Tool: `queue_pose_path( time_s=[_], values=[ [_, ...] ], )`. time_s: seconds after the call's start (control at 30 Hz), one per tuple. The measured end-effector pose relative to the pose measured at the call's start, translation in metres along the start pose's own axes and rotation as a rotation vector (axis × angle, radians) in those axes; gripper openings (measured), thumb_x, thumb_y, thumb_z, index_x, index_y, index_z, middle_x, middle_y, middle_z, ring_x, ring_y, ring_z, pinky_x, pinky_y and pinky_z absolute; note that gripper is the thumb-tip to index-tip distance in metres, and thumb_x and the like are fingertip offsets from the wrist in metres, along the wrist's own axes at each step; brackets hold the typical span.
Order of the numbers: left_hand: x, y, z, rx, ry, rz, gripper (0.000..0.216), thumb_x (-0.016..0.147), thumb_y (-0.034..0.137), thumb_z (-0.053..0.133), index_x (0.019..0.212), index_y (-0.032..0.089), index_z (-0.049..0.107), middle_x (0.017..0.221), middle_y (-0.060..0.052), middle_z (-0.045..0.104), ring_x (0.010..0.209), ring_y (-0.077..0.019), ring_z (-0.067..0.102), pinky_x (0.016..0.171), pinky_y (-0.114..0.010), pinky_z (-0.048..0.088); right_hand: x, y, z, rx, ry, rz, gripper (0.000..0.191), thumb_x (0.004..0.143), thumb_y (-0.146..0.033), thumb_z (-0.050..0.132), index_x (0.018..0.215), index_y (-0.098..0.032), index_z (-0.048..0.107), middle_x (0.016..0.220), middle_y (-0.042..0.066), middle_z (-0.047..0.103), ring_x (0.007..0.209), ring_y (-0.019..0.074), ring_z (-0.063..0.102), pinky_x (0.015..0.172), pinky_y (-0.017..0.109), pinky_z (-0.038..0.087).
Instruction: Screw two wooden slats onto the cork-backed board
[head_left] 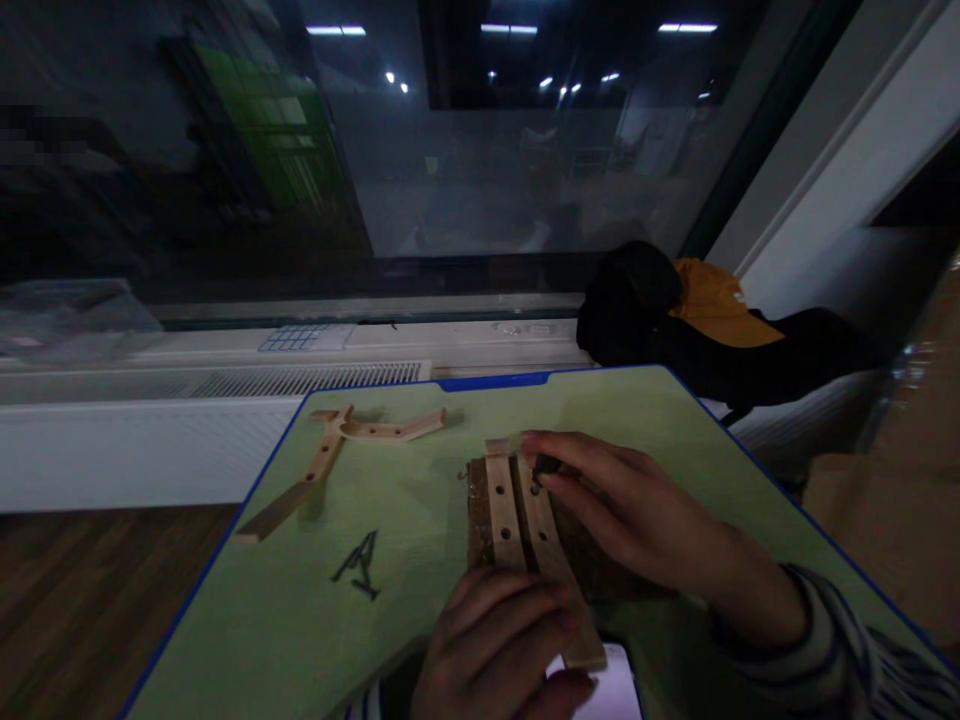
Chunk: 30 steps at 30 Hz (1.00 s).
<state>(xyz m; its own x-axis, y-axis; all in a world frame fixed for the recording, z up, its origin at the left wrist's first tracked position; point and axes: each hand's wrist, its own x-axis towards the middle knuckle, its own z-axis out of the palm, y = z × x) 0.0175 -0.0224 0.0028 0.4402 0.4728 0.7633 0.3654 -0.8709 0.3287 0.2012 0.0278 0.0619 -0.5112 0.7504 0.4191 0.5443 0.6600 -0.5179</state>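
Observation:
Two pale wooden slats (pixel 525 520) with drilled holes lie side by side on a dark brown board (pixel 475 510) on the green mat (pixel 315 620). My right hand (pixel 630 510) reaches over them from the right, thumb and forefinger pinched on a small dark part at a hole near the slats' far end. My left hand (pixel 495 640) rests with curled fingers on the near end of the slats, pressing them down.
An assembly of jointed wooden strips (pixel 330 460) lies at the mat's far left. Small dark screws (pixel 360 565) lie mid-mat. A phone (pixel 615 690) sits by my left hand. A black bag with an orange cap (pixel 712 310) rests beyond the mat, by the window.

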Motion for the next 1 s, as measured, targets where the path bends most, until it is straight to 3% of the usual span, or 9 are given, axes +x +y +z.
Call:
queue_pose_path(
  time_s=[0.1, 0.27, 0.5, 0.67, 0.83, 1.0],
  values=[
    [0.0, 0.0, 0.0, 0.017, -0.004, 0.009, 0.021, 0.09, 0.029, 0.05, 0.088, 0.013, 0.063, 0.085, -0.005, 0.074, 0.08, -0.0158, 0.068, 0.071, -0.028, 0.057, 0.0, -0.001, -0.001, 0.039, -0.012, 0.009, 0.04, 0.091, -0.016, 0.042, 0.129, -0.027, 0.041, 0.127, 0.002, 0.056, 0.115, 0.0164, 0.053, 0.098, 0.033, 0.044],
    [0.001, 0.001, -0.002, 0.007, -0.041, 0.002, 0.023, 0.09, 0.031, 0.05, 0.09, 0.012, 0.063, 0.087, -0.005, 0.074, 0.084, -0.0151, 0.068, 0.073, -0.025, 0.057, 0.0, 0.005, 0.003, 0.043, 0.019, -0.016, 0.035, 0.09, -0.014, 0.045, 0.122, -0.028, 0.045, 0.117, -0.001, 0.061, 0.107, 0.0114, 0.057, 0.093, 0.024, 0.046],
    [0.0, 0.002, -0.002, 0.026, -0.039, -0.007, 0.022, 0.091, 0.029, 0.049, 0.088, 0.014, 0.064, 0.086, -0.004, 0.074, 0.082, -0.0148, 0.068, 0.072, -0.026, 0.057, -0.002, 0.008, 0.009, 0.05, 0.136, -0.071, 0.034, 0.086, -0.015, 0.053, 0.117, -0.028, 0.046, 0.11, 0.0, 0.063, 0.099, 0.0123, 0.06, 0.086, 0.025, 0.049],
    [-0.003, 0.004, 0.0, -0.002, -0.029, -0.042, 0.019, 0.09, 0.028, 0.05, 0.09, 0.014, 0.063, 0.089, -0.005, 0.073, 0.085, -0.0159, 0.067, 0.075, -0.029, 0.057, -0.001, 0.008, 0.013, 0.037, 0.142, -0.047, 0.031, 0.088, -0.018, 0.051, 0.117, -0.027, 0.047, 0.108, 0.001, 0.063, 0.098, 0.013, 0.06, 0.085, 0.026, 0.049],
    [-0.005, 0.002, 0.001, -0.034, -0.012, -0.041, 0.02, 0.089, 0.031, 0.053, 0.094, 0.014, 0.061, 0.091, -0.007, 0.073, 0.085, -0.0176, 0.067, 0.075, -0.031, 0.056, 0.003, 0.007, 0.011, 0.026, 0.1, -0.045, 0.033, 0.09, -0.019, 0.047, 0.123, -0.025, 0.047, 0.113, 0.003, 0.061, 0.102, 0.0131, 0.058, 0.089, 0.027, 0.047],
    [-0.006, 0.002, 0.0, -0.039, -0.029, -0.043, 0.019, 0.088, 0.031, 0.055, 0.094, 0.014, 0.06, 0.092, -0.006, 0.073, 0.086, -0.0176, 0.067, 0.076, -0.031, 0.055, 0.003, -0.001, -0.001, 0.026, -0.038, -0.052, 0.04, 0.091, -0.017, 0.043, 0.131, -0.023, 0.041, 0.127, 0.003, 0.054, 0.115, 0.0129, 0.05, 0.099, 0.028, 0.041]
  ],
)
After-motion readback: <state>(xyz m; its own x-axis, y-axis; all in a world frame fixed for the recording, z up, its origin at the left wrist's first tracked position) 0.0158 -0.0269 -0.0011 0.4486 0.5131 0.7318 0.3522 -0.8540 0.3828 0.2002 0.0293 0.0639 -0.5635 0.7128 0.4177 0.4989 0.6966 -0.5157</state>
